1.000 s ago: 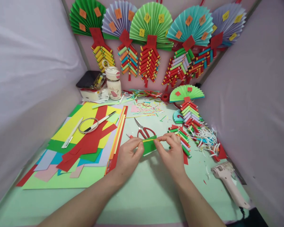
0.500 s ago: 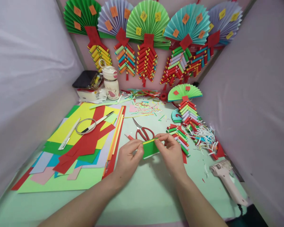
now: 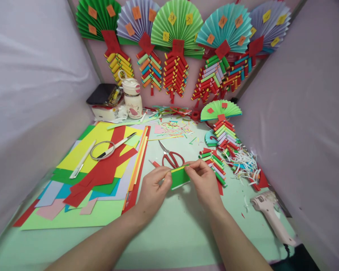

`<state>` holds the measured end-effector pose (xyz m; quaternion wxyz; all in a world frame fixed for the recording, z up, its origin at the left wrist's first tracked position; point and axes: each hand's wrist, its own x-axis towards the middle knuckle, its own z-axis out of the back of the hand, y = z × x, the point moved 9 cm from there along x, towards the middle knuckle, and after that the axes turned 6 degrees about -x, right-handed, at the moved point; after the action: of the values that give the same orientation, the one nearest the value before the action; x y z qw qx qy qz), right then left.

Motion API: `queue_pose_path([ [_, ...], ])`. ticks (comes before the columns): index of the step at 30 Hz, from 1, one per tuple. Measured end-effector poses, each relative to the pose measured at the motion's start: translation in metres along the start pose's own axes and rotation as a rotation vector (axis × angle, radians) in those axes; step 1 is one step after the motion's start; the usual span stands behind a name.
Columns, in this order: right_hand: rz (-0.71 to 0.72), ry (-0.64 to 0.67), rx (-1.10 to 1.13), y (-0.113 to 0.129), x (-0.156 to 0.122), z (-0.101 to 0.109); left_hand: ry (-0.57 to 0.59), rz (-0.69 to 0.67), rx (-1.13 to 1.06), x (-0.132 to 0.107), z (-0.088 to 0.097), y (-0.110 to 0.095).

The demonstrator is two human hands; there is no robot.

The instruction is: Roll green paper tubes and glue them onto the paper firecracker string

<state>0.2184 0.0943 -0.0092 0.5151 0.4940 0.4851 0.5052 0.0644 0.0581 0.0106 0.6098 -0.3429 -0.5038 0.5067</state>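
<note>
A small green paper piece (image 3: 180, 178) with a yellow strip along its upper edge is stretched between my two hands, above the table. My left hand (image 3: 157, 185) pinches its left end between thumb and fingers. At the right end, my right hand (image 3: 202, 180) grips the upper corner the same way. Just beyond the paper lie red-handled scissors (image 3: 172, 159), blades pointing away to the left. A red pencil-like stick (image 3: 155, 163) lies by the left fingertips. To the right of my right hand is a cluster of rolled paper tubes (image 3: 214, 165) in several colours.
Coloured paper sheets (image 3: 93, 222) cover the left side, with a utility knife (image 3: 83, 160) on top. A glue gun (image 3: 271, 214) lies at right near shredded paper (image 3: 245, 163). At the back stand a bottle (image 3: 132, 99) and paper scraps (image 3: 175, 129); paper fans (image 3: 176, 24) hang behind.
Almost nothing differs. Both hands keep the same pinch on the green paper, and the view has shifted very slightly.
</note>
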Motion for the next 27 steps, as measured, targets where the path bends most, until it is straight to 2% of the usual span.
queue_pose_path([
  [5,-0.051,0.021,0.153,-0.013,0.004,-0.001,0.001,0.024,-0.030,0.000,0.000,0.000],
  [8,-0.071,0.036,0.229,-0.016,0.006,-0.002,0.010,0.122,-0.159,0.002,-0.002,0.008],
  [11,-0.044,-0.010,0.160,-0.010,0.004,0.000,0.004,0.278,-0.370,0.003,-0.008,0.023],
  [13,-0.002,-0.020,0.073,-0.004,-0.001,-0.003,-0.045,0.334,-0.452,0.003,-0.008,0.029],
  [18,0.085,0.014,-0.030,0.003,-0.010,-0.016,-0.134,0.364,-0.498,0.004,-0.005,0.035],
  [27,-0.027,0.005,0.067,-0.011,-0.001,-0.010,-0.112,0.440,-0.591,0.005,-0.005,0.043],
])
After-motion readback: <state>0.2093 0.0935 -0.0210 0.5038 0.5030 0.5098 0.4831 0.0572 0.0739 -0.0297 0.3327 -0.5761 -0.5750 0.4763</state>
